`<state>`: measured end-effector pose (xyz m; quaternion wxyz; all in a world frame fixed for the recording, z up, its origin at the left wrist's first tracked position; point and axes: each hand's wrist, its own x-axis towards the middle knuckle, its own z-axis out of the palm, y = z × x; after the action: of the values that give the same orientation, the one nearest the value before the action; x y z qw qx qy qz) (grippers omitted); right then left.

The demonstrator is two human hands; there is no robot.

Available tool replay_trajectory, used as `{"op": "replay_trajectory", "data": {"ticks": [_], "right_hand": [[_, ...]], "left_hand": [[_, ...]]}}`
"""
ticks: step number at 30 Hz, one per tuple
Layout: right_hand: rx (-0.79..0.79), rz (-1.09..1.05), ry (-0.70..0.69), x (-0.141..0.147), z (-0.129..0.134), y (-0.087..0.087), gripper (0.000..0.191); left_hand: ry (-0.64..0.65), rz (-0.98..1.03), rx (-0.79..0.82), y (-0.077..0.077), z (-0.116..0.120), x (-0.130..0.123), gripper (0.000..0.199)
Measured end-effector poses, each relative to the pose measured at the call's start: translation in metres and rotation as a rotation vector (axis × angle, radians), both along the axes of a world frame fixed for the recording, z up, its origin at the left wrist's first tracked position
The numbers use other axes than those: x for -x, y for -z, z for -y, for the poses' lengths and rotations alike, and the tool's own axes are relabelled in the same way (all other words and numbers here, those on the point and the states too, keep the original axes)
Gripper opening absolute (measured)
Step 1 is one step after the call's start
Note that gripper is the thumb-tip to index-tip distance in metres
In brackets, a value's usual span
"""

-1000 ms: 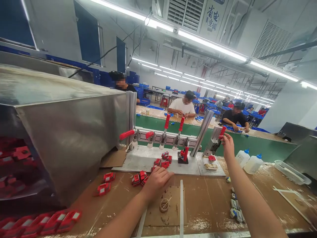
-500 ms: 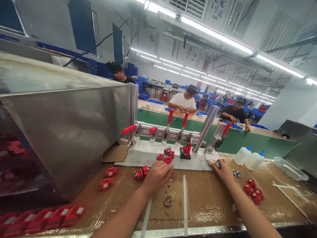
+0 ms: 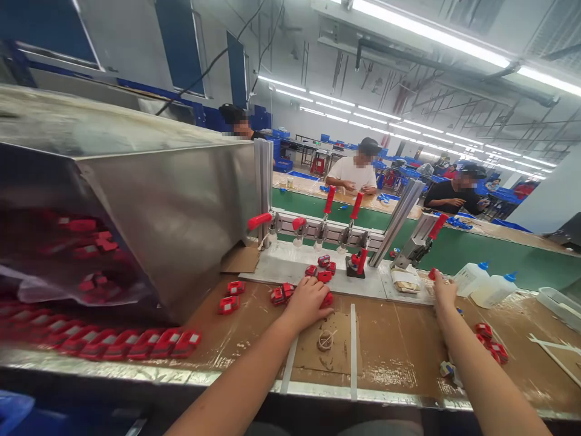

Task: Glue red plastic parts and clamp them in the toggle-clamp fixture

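My left hand point(image 3: 309, 303) rests low over the bench, its fingers curled on a red part point(image 3: 327, 299) that shows beside the fingertips. Left of it sit red parts point(image 3: 282, 293), and beyond it a small group of red pieces point(image 3: 324, 276) lies on the metal plate point(image 3: 281, 261). My right hand point(image 3: 445, 292) is raised at the plate's right end, thumb and fingers pinched on a small red piece point(image 3: 432, 274). Left of that hand, a pale wrapped block point(image 3: 405, 280) sits under a clamp with a red handle point(image 3: 437, 226).
Toggle clamps point(image 3: 323, 230) stand on a rail behind the plate. A large metal bin point(image 3: 181, 224) fills the left. Red parts point(image 3: 122, 344) line the front edge. Bottles point(image 3: 494, 289) and more red parts point(image 3: 492, 345) are at right. People sit across the green-sided bench point(image 3: 490, 254).
My right hand has lifted off the pale block and now pinches a red piece. My left hand has closed on a red part. The view has turned, showing more of the left side.
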<state>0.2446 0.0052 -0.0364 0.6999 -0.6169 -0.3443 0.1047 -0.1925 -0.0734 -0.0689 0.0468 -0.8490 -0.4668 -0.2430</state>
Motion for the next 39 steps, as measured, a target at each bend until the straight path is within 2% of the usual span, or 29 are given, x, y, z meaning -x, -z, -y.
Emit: {"op": "replay_trajectory", "data": {"ticks": [2,4,6,8,9,11,13,14,16,19,21,23,27,32,39], "right_hand": [[-0.068,-0.062,0.031,0.031,-0.008,0.008,0.054],[-0.129,-0.092,0.007,0.072,-0.007,0.02,0.042],[-0.167,-0.101,-0.057,0.116,0.004,0.032,0.031],[-0.162,-0.047,-0.215,0.158,0.023,0.039,0.03],[-0.14,0.036,-0.366,0.175,0.033,0.04,0.032],[-0.073,0.398,-0.84,0.202,0.054,0.037,0.039],[-0.032,0.76,-1.231,0.216,0.072,0.03,0.046],[-0.017,0.894,-1.364,0.22,0.079,0.027,0.048],[0.017,1.063,-1.524,0.222,0.089,0.023,0.047],[0.033,1.169,-1.562,0.222,0.095,0.021,0.04],[-0.014,1.211,-1.536,0.224,0.096,0.022,0.037],[-0.077,1.235,-1.5,0.227,0.096,0.022,0.036],[-0.102,1.206,-1.478,0.228,0.097,0.021,0.033],[0.005,1.095,-1.555,0.226,0.1,0.019,0.034],[0.129,0.92,-1.683,0.225,0.1,0.017,0.038]], "left_hand": [[-0.004,-0.017,0.026,0.001,-0.001,0.0,0.031],[-0.007,-0.03,0.048,0.001,-0.003,0.003,0.025],[-0.011,-0.039,0.069,-0.001,-0.005,0.008,0.023],[-0.017,-0.026,0.087,-0.004,-0.005,0.013,0.024],[-0.017,0.001,0.093,-0.006,-0.004,0.015,0.025],[0.007,0.105,0.103,-0.01,-0.001,0.014,0.029],[0.071,0.28,0.136,-0.014,0.003,0.008,0.034],[0.106,0.384,0.163,-0.015,0.004,0.003,0.036],[0.151,0.589,0.242,-0.014,0.005,-0.009,0.037],[0.154,0.794,0.48,-0.006,0.002,-0.023,0.038],[0.13,0.851,0.684,0.002,-0.003,-0.028,0.04],[0.098,0.86,0.792,0.009,-0.007,-0.029,0.044],[0.041,0.703,0.697,0.011,-0.008,-0.025,0.049],[0.095,0.524,0.537,0.002,-0.004,-0.021,0.042],[0.053,0.468,0.587,-0.004,0.0,-0.022,0.029]]}}
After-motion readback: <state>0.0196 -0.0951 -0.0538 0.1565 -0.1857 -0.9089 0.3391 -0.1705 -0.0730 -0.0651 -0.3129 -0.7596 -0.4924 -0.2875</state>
